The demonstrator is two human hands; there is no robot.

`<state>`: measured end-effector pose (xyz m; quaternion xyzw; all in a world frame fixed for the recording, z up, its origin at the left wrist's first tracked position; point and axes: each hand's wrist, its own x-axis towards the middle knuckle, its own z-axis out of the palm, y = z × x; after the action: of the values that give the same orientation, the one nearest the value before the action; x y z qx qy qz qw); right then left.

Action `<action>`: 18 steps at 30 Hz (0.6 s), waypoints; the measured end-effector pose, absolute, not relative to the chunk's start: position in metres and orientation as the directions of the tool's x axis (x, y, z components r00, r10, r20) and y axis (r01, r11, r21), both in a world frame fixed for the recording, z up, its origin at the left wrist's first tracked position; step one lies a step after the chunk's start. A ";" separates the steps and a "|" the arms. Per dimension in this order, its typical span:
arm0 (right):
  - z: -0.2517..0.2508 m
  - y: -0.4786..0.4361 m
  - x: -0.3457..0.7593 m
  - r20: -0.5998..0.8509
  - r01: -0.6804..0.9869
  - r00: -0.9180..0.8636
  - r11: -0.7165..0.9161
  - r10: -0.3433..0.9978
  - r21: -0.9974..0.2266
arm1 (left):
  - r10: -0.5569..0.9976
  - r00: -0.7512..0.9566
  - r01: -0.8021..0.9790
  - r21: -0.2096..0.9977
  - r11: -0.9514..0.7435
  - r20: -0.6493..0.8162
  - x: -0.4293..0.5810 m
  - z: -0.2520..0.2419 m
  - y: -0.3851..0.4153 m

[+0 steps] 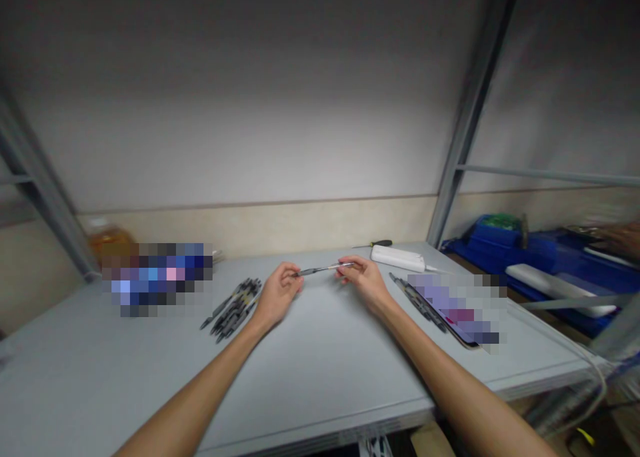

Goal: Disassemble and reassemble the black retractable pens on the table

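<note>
A slim pen [320, 269] spans the gap between my two hands above the table. Its left part is dark, and the right part is thinner and pale or silvery; whether these are separate pieces I cannot tell. My left hand [280, 292] pinches the dark end, fingers closed. At the other end, the fingertips of my right hand [367, 280] are closed on the pale part. Left of my left hand lies a pile of dark grey pens [234, 310]. A smaller row of similar pens [420, 304] lies to the right of my right hand.
A white power strip [397, 257] with a cord and a screwdriver [381, 243] lie at the back right. Pixelated items [155, 277] stand at the left, and a pixelated flat object [450, 310] lies right. Metal posts [457, 137] frame the table [320, 377]; blue bins [500, 237] stand beyond.
</note>
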<state>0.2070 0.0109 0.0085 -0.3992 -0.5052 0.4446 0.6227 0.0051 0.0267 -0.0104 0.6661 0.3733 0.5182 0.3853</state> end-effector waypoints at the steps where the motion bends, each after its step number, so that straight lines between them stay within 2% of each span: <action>1: 0.009 0.011 0.207 0.269 -0.165 0.090 0.281 0.959 -0.945 | 0.891 0.186 0.104 0.894 -0.437 0.414 0.005 -0.010 0.027; 4: 0.008 0.011 0.208 0.256 -0.186 0.086 0.268 0.963 -0.945 | 0.889 0.173 0.151 0.881 -0.449 0.423 0.004 -0.007 0.026; 10: 0.008 0.011 0.208 0.246 -0.187 0.070 0.255 0.967 -0.949 | 0.898 0.125 0.366 0.822 -0.437 0.422 0.002 0.002 0.021; 18: 0.009 0.011 0.210 0.226 -0.189 0.110 0.243 0.968 -0.951 | 0.923 0.035 0.401 0.841 -0.363 0.382 0.001 -0.002 0.026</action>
<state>0.2095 0.0109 0.0094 -0.4053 -0.4805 0.4627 0.6251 0.0008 0.0256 -0.0018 0.6673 0.4962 0.4862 0.2685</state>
